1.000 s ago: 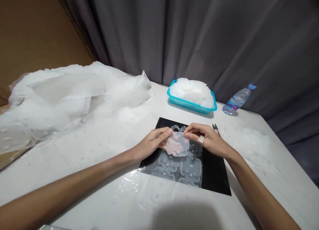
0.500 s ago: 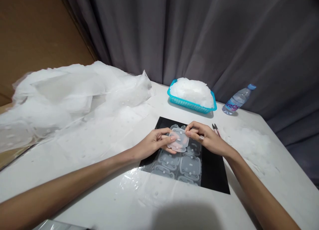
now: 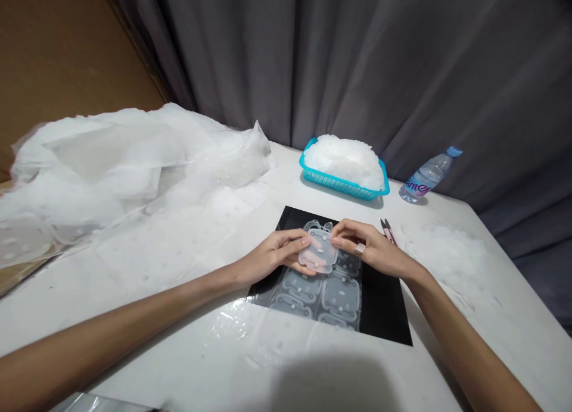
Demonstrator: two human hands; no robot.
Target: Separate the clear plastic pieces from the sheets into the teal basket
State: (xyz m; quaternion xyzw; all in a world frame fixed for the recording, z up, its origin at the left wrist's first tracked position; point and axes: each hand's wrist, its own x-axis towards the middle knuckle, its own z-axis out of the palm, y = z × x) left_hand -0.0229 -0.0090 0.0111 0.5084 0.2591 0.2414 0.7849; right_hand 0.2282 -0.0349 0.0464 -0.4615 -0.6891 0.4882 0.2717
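A small translucent plastic piece [image 3: 320, 252], roughly square with rounded corners and a few raised dots, is held up between both hands. My left hand [image 3: 286, 252] pinches its left edge, thumb in front and fingers showing through from behind. At the upper right edge, my right hand [image 3: 361, 243] grips it between thumb and fingertips. Beneath them a clear moulded sheet [image 3: 340, 297] with several similar shapes lies over a black mat [image 3: 385, 317]. The sheet's upper part is partly hidden by the hands.
A turquoise basket [image 3: 342, 187] heaped with white translucent pieces stands at the back. A water bottle [image 3: 426, 177] is to its right. Pointed snips [image 3: 388, 230] lie beyond my right hand, beside scattered scraps [image 3: 451, 263]. A large pile of plastic sheets [image 3: 134, 156] covers the left.
Both hands keep hold of the plastic piece, with only a slight shift of the fingers. The view has tilted a little; nothing else has visibly moved.
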